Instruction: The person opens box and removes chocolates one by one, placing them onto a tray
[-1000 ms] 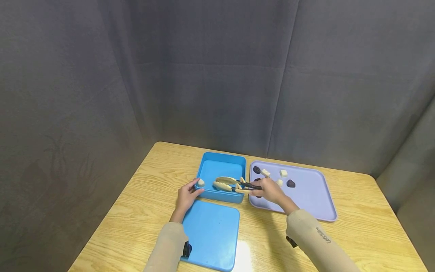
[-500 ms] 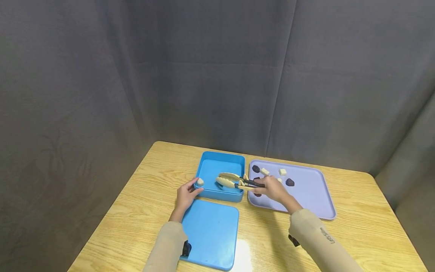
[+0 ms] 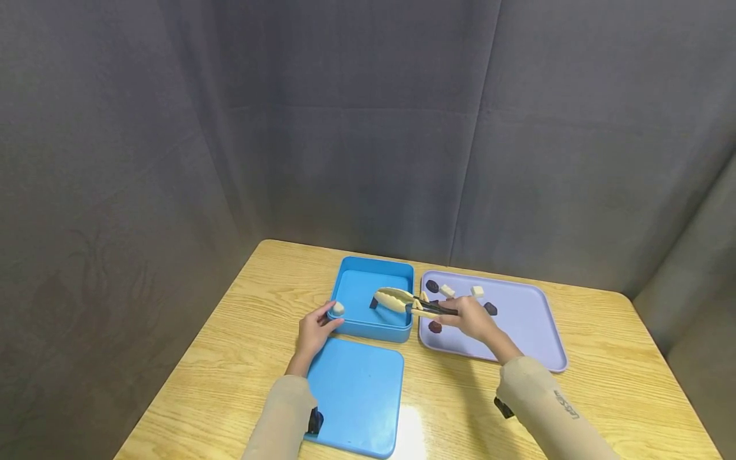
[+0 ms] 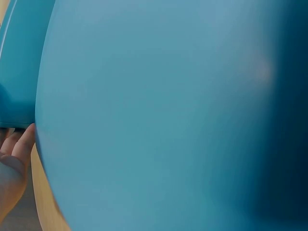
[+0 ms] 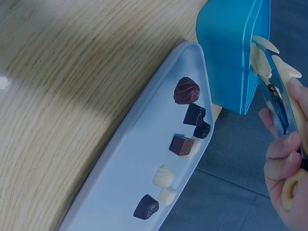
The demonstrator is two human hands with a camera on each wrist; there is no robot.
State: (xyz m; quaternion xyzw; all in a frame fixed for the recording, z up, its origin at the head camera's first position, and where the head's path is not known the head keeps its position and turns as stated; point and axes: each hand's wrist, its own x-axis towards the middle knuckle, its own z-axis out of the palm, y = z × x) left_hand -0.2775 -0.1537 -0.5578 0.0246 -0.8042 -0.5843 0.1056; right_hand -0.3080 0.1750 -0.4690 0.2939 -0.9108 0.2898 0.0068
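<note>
My left hand (image 3: 314, 331) grips the near left corner of the open blue box (image 3: 374, 331), thumb on its front and fingers at its left side. A white chocolate (image 3: 338, 308) sits in that corner. My right hand (image 3: 471, 317) holds tan-and-black tongs (image 3: 397, 300), whose tips reach over the box's right part. Just left of the tips, a dark chocolate (image 3: 374, 303) shows against the box floor. In the right wrist view, the fingers wrap the handles of the tongs (image 5: 281, 91), and the tips overlap the box opening.
Right of the box is a lilac tray (image 3: 529, 326) with several chocolates, including a brown swirled one (image 5: 186, 90) and a white ridged one (image 5: 163, 176). A flat blue lid (image 3: 362, 396) lies in front of the box. Grey curtains (image 3: 368, 128) stand behind the table.
The right hand and tongs have drawn back rightward and slightly up. A dark chocolate in the box has come into view beside the tips. The left hand stays at its corner.
</note>
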